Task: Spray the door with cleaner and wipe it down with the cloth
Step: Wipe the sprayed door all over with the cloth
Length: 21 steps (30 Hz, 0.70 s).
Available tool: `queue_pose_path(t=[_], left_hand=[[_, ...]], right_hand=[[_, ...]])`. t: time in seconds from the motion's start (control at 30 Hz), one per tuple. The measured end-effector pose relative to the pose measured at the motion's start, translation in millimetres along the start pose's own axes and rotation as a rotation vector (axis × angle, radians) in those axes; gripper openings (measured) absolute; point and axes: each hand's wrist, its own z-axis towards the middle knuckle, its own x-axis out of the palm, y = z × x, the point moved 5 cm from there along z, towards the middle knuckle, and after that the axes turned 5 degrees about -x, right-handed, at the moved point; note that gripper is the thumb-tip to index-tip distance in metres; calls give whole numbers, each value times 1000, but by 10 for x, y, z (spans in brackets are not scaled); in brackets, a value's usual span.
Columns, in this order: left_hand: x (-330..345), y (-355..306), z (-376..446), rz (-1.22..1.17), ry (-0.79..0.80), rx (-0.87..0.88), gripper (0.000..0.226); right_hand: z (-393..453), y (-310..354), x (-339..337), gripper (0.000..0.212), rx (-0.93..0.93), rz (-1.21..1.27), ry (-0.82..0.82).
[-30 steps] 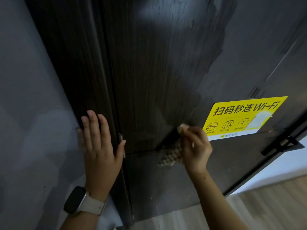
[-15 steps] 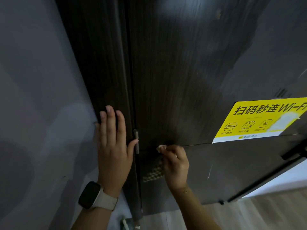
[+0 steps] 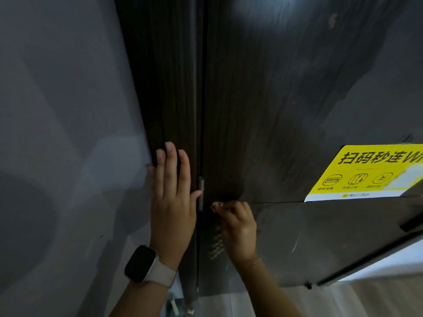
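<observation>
**Risk notes: wiping along the hinge edge**

From my remote view, the left hand (image 3: pixel 173 200) lies flat with straight fingers on the dark wood-grain door frame (image 3: pixel 169 88), thumb tip beside the small metal hinge pin (image 3: pixel 201 193). The right hand (image 3: pixel 237 227) is curled around the beige waffle-textured cloth (image 3: pixel 216 244), pressing it to the dark brown wood-grain door (image 3: pixel 263 99) at roughly 6 o'clock in the frame, just right of the hinge gap. A wad of cloth pokes out above the knuckles; the rest hangs below the palm.

No spray bottle is in view, so I judge the wiping step is under way.

Hazards, in my assessment:

1. Pinch point. The left thumb sits at the hinge line. If wiping pressure swings the door, the gap could close on the thumb or on the hanging cloth.
2. Snagging. The loose cloth tail, at 7 o'clock from the right hand, could catch on the hinge pin.
3. Sticker damage. The yellow rectangular Wi-Fi sticker (image 3: pixel 366 172) at 3 o'clock shows a pale patch near its right end; a damp pass over it could lift an edge.
4. Uneven coverage. The duller grey area of the door at 2 o'clock may be skipped if strokes stay low.
</observation>
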Motion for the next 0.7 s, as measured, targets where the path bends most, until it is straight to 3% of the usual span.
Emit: queue_pose_path(t=[0.2, 0.4, 0.5, 0.6, 0.7], left_hand=[[7, -11, 13, -46, -7, -10, 107], [-32, -20, -9, -34, -17, -18, 88], [-69, -100, -5, -132, -18, -82, 82], [-153, -257, -19, -205, -15, -155, 86], [-255, -547, 58, -207, -14, -70, 84]], right_hand=[[909, 320, -495, 17, -86, 97, -363], [545, 166, -323, 32, -169, 44, -139], [530, 73, -417, 25, -88, 38, -147], [785, -60, -810, 26, 59, 70, -305], [1134, -303, -1345, 6, 154, 15, -478]])
